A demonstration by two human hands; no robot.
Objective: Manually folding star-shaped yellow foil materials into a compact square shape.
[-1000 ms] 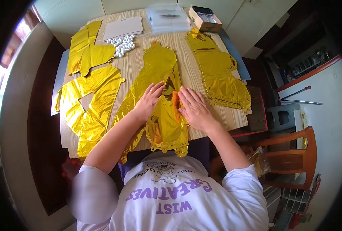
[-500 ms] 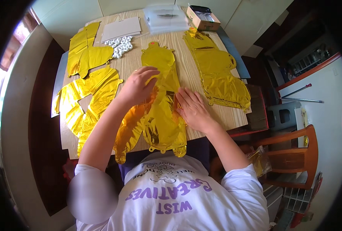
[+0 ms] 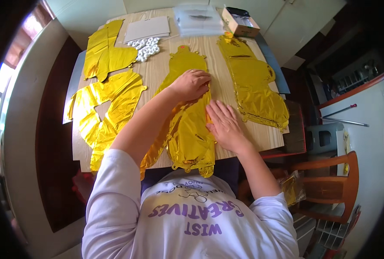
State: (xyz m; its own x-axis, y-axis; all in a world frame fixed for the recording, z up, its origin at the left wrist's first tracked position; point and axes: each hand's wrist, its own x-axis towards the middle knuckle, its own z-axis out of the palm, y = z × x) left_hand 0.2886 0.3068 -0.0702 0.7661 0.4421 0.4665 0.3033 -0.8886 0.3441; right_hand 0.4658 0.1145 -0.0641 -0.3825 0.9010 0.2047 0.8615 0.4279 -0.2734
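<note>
A gold foil balloon (image 3: 189, 142), deflated and creased, lies in the middle of the table, its lower end hanging at the near edge. Bent over the balloon's upper right side, my left hand (image 3: 191, 85) has its fingers curled and pressed together on the foil near its edge. Below it my right hand (image 3: 226, 125) lies flat, fingers stretched, along the balloon's right border. My left forearm covers part of the balloon's left side.
More flat gold balloons (image 3: 122, 90) lie on the left and another gold balloon (image 3: 261, 86) on the right. Toward the back are white rings (image 3: 146, 49), grey cards (image 3: 148, 30), clear plastic bags (image 3: 198, 21) and a cardboard box (image 3: 241, 28). A wooden chair (image 3: 330, 185) stands at the right.
My left hand has moved right across the balloon and come down on its right side, fingers now closed together. My right hand stays flat at the border. The whole view has shifted slightly.
</note>
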